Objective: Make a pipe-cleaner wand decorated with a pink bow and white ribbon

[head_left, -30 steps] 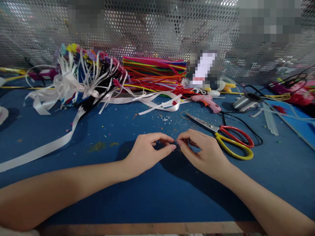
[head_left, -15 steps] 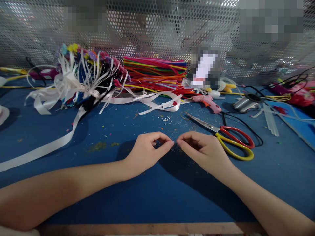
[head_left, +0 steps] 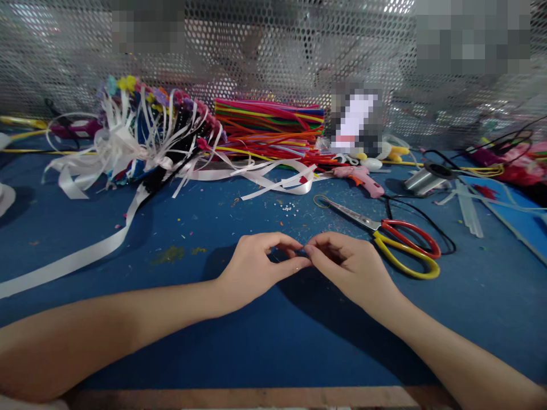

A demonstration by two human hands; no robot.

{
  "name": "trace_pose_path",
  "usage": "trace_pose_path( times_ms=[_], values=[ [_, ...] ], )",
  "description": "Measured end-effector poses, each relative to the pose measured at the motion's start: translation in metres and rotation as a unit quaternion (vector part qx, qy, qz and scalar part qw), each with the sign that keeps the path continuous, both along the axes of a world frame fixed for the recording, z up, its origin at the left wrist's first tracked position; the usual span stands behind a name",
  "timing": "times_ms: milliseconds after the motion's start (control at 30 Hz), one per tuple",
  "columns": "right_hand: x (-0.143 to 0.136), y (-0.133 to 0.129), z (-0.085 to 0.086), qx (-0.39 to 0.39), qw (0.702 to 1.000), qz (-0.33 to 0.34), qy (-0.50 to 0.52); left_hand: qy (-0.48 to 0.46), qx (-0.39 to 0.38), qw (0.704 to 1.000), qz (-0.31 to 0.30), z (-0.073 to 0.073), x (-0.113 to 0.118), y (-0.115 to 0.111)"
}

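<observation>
My left hand (head_left: 260, 262) and my right hand (head_left: 352, 259) meet at the fingertips, just above the blue table (head_left: 265, 353). The right thumb and index finger are pinched together; what lies between them is too small to make out. The left thumb and index finger curl in a loose pinch around the same spot, with a tiny glint near the thumb tip. Just beyond the hands lies a scatter of small white beads (head_left: 288, 208). Scissors (head_left: 376, 226) with one red and one yellow handle rest beside my right hand, near a thin wire loop (head_left: 321, 201).
Behind stand bundled coloured pipe cleaners (head_left: 269, 122) and a heap of flowers with white ribbons (head_left: 128, 136). A pink glue gun (head_left: 361, 179), a wire spool (head_left: 428, 178) and clear glue sticks (head_left: 469, 210) lie right. A perforated metal panel (head_left: 265, 51) closes the back.
My left fingertips have parted slightly, and the left thumb has slid right and down to meet the right hand. The right hand has barely moved. Things on the table stay put.
</observation>
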State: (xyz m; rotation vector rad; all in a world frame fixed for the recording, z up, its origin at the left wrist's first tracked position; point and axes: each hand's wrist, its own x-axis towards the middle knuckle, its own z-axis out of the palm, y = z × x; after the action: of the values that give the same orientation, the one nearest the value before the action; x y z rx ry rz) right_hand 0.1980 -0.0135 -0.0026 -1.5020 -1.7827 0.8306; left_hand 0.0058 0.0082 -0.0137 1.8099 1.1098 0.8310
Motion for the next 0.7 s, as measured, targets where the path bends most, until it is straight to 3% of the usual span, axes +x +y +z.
trace_pose_path(
  times_ms=[700],
  values=[
    [-0.0032, -0.0024, -0.0009, 0.057, 0.998, -0.004, -0.001, -0.028, -0.021, 0.999, 0.010, 0.0001, 0.0012, -0.0005]
  ],
)
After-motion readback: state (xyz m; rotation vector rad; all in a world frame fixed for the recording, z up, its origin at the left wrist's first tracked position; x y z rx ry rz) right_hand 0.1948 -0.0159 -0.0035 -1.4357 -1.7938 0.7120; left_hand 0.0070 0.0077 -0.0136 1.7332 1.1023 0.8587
